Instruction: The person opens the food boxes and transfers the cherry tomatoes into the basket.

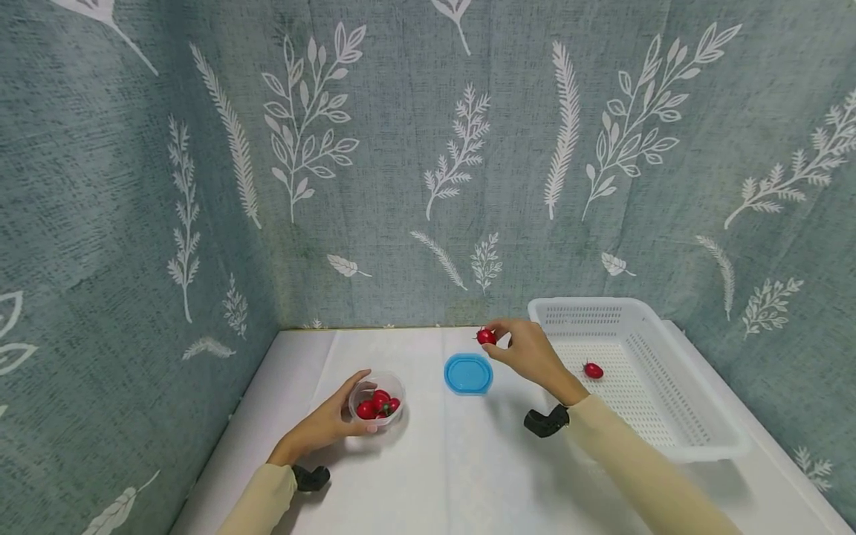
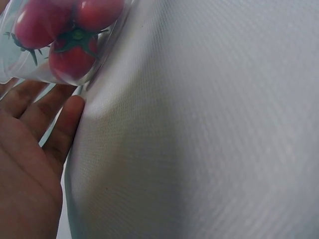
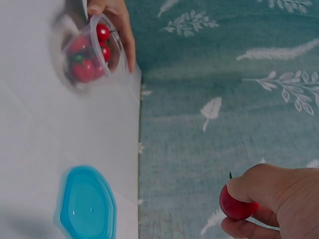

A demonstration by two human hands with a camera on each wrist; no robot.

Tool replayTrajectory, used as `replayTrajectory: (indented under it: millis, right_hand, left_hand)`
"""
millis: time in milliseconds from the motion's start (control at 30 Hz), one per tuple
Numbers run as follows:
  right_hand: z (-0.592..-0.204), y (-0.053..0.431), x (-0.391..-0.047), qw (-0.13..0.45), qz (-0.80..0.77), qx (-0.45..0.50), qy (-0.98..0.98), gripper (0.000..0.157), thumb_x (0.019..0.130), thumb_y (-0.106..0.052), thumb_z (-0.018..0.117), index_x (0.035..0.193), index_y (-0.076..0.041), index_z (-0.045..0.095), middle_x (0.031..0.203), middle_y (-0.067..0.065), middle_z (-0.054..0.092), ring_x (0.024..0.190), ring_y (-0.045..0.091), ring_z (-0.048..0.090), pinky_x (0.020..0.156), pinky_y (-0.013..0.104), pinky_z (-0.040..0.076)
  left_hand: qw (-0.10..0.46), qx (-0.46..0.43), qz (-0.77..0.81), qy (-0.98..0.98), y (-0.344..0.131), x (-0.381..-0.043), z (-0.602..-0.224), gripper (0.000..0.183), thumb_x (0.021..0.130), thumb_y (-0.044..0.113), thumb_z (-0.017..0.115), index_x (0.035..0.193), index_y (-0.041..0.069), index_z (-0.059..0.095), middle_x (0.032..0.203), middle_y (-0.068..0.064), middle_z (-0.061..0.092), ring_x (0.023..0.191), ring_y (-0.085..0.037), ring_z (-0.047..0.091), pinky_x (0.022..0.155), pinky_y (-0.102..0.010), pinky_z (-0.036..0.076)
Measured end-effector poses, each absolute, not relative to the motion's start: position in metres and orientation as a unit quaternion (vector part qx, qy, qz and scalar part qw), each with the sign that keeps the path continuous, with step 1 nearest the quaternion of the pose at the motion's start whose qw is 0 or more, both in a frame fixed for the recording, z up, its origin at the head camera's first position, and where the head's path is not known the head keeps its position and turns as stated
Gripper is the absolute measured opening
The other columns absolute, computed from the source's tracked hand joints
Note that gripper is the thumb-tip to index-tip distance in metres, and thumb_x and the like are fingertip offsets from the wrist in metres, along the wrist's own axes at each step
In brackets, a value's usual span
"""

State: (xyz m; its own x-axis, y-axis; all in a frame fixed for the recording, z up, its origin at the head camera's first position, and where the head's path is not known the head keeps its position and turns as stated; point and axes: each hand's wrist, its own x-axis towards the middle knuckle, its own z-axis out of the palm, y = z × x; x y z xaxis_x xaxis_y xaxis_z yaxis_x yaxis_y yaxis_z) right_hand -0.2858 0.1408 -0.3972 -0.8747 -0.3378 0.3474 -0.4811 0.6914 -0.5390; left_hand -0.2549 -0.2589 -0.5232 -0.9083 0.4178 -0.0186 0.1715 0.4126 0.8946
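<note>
My right hand (image 1: 528, 353) pinches a red cherry tomato (image 1: 486, 336) between thumb and fingers, raised near the far edge of the table; the right wrist view shows this tomato (image 3: 236, 203) with a green stem tip. On the left, my left hand (image 1: 328, 416) curls round the side of a clear plastic tub (image 1: 399, 389), thumb at the near side and fingers at the far side. Several red tomatoes (image 1: 380, 401) with green stems lie inside the tub. Between the hands, a blue lid (image 1: 468, 374) lies flat on the table.
A white perforated basket (image 1: 695, 386) stands at the right, partly behind my right forearm, with one tomato (image 1: 593, 370) on its floor. Patterned blue-green cloth (image 1: 401, 186) rises at the back and both sides of the white table (image 1: 428, 475).
</note>
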Motion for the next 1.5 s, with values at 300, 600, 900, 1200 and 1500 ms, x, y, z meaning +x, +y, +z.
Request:
replayTrajectory:
  millis: [300,600,900,1200,1500]
  right_hand:
    - [-0.4,0.171,-0.284,0.124,0.327,0.207,-0.914,0.033,0.092,-0.02,0.079,0.12,-0.005,0.074,0.095,0.005,0.074,0.067,0.014,0.057,0.059,0.033,0.048]
    - [-0.404,0.205,-0.282,0.136,0.316,0.17,-0.923,0.033,0.092,-0.018,0.079,0.12,-0.003,0.073,0.097,0.009,0.075,0.066,0.014,0.057,0.055,0.033,0.047]
    - [-0.411,0.238,-0.278,0.147,0.304,0.149,-0.929,0.033,0.093,-0.02,0.079,0.121,-0.003,0.073,0.099,0.011,0.075,0.068,0.014,0.06,0.056,0.033,0.047]
    - [-0.418,0.26,-0.274,0.129,0.33,0.113,-0.928,0.035,0.092,-0.019,0.078,0.122,-0.002,0.071,0.101,0.015,0.074,0.062,0.019,0.064,0.051,0.03,0.051]
    - [-0.429,0.276,-0.274,0.133,0.325,0.09,-0.932,0.038,0.092,-0.019,0.08,0.12,0.004,0.07,0.103,0.021,0.073,0.075,0.023,0.068,0.055,0.03,0.053]
  left_hand:
    - [0.116,0.195,0.511,0.829,-0.261,-0.257,-0.524,0.106,0.086,0.026,0.087,0.165,0.017,0.016,0.16,-0.011,0.039,0.147,-0.033,0.036,0.114,-0.056,0.033]
    - [0.118,0.191,0.513,0.829,-0.261,-0.256,-0.525,0.106,0.086,0.026,0.086,0.165,0.017,0.016,0.159,-0.012,0.04,0.147,-0.034,0.036,0.113,-0.057,0.033]
    - [0.12,0.18,0.507,0.834,-0.261,-0.257,-0.526,0.106,0.085,0.028,0.087,0.165,0.018,0.018,0.159,-0.009,0.041,0.146,-0.032,0.036,0.11,-0.055,0.035]
    - [0.124,0.186,0.521,0.824,-0.262,-0.256,-0.526,0.106,0.086,0.025,0.087,0.165,0.018,0.016,0.16,-0.011,0.038,0.147,-0.033,0.036,0.112,-0.055,0.034]
    - [0.124,0.189,0.517,0.825,-0.262,-0.256,-0.526,0.106,0.086,0.026,0.086,0.165,0.018,0.015,0.161,-0.011,0.038,0.145,-0.032,0.039,0.106,-0.034,0.041]
